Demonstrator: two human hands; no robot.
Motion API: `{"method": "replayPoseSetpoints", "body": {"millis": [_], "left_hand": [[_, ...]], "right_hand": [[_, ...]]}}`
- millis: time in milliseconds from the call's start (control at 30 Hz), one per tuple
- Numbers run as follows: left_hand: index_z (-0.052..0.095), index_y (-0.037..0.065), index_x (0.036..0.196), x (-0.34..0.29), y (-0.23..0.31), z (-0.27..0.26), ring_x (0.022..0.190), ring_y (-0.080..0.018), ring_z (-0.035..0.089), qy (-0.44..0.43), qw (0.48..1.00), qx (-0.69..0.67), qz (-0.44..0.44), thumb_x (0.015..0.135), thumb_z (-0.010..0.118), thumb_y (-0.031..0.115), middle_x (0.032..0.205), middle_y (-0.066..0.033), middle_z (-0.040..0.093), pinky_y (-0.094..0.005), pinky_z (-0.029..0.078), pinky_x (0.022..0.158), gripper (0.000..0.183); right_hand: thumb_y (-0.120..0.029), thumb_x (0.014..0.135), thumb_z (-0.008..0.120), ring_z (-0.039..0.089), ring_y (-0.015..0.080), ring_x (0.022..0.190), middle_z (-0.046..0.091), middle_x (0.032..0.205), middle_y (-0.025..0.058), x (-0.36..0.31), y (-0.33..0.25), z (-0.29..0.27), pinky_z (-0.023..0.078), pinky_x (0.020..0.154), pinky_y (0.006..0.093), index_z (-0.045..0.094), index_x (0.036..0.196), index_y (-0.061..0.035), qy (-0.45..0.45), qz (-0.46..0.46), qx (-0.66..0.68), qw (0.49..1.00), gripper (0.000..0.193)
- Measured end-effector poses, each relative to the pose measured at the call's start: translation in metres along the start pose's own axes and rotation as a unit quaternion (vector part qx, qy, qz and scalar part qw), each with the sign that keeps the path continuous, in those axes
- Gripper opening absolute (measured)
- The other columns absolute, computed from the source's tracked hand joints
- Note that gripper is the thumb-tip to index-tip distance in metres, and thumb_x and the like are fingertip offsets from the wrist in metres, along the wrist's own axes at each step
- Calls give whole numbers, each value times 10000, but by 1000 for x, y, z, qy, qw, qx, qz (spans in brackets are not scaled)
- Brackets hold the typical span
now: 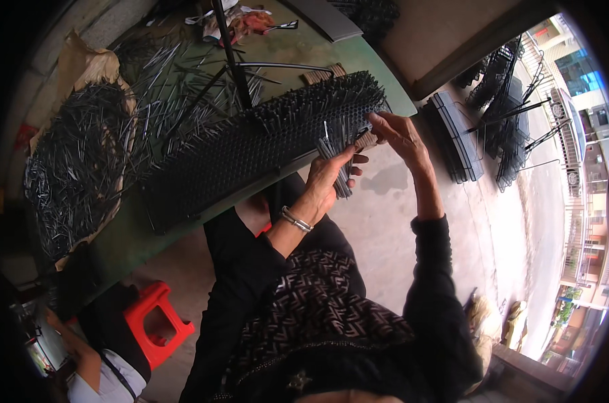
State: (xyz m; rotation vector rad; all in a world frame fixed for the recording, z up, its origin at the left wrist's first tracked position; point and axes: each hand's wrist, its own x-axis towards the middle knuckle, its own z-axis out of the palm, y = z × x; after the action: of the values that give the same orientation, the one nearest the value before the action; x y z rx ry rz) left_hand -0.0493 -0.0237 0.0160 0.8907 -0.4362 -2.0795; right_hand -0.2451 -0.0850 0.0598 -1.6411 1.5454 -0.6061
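Observation:
A long black board full of small holes [214, 164] lies at a slant along the near edge of the green table. Thin dark strands [318, 101] stand up in rows along its far side, thickest at the right end. My left hand [314, 188] is closed around a bundle of loose thin dark strands [337, 151] just off the board's near edge. At the board's right end, my right hand [404, 138] has its thumb and fingers pinched together; whatever lies between the fingertips is too small to make out.
A large heap of dark strands [76, 161] lies on brown wrapping at the left, with more scattered behind the board. A black post [234, 60] rises behind the board. Below are a red stool [158, 322] and another person's arm [79, 349]. Finished-looking black racks [506, 127] stand at the right.

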Motion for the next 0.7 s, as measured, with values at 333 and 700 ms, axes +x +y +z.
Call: {"method": "replayPoseSetpoints", "body": {"millis": [333, 700], "left_hand": [[666, 109, 1054, 0, 2, 12, 793, -163, 708, 7, 997, 79, 2, 881, 667, 229, 932, -44, 730, -267, 413, 557, 210], [641, 117, 1110, 22, -11, -3, 918, -191, 693, 10, 999, 32, -28, 894, 688, 273, 1022, -76, 715, -281, 473, 630, 270]], "right_hand": [[-229, 912, 629, 623, 128, 722, 637, 767, 50, -29, -12, 10, 498, 649, 268, 659, 887, 28, -22, -23, 188, 982, 260], [-109, 924, 573, 676, 148, 745, 683, 822, 92, -28, -11, -12, 537, 713, 266, 617, 956, 34, 177, -44, 115, 976, 154]]}}
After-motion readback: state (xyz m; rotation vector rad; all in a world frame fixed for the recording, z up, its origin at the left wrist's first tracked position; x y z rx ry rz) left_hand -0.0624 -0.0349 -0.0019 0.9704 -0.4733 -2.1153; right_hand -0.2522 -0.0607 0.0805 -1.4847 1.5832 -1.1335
